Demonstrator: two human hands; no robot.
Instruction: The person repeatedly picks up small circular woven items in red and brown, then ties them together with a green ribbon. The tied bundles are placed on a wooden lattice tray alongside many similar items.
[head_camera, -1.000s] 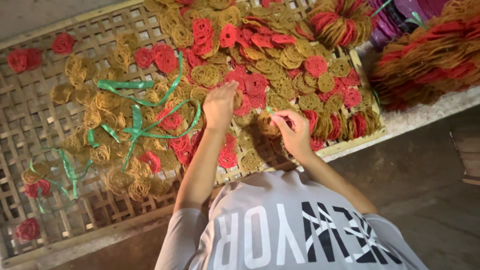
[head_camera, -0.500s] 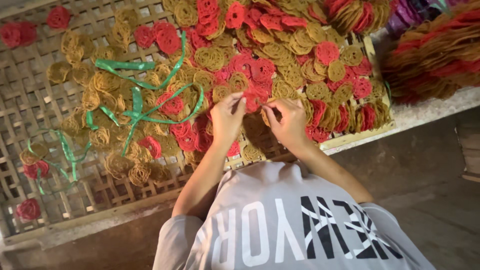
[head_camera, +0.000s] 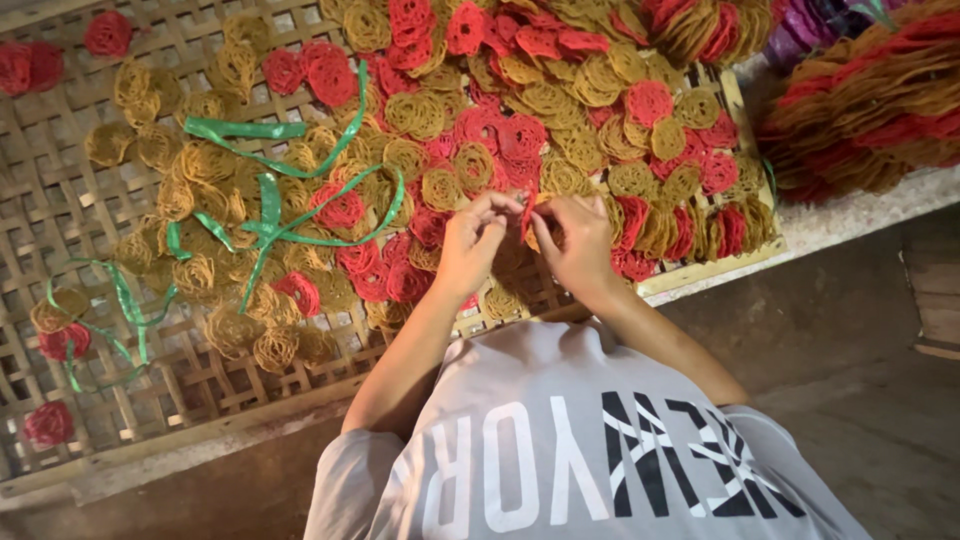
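Observation:
My left hand and my right hand meet over the near edge of a woven bamboo tray. Between their fingertips they pinch a small stack of coiled discs, red and yellow, held on edge. My right hand cups the stack from the right, and my left hand's fingers press on its red face. Loose red discs and yellow discs lie spread over the tray all around both hands. My grey printed shirt fills the bottom of the view.
Green plastic strips lie tangled across the discs at the left. Tied bundles of stacked discs rest on the ledge at the upper right. A row of upright discs stands at the tray's right edge. A concrete floor lies below.
My left hand has come back from the pile and joined my right hand. Both now close on the small stack of discs. The view has shifted slightly.

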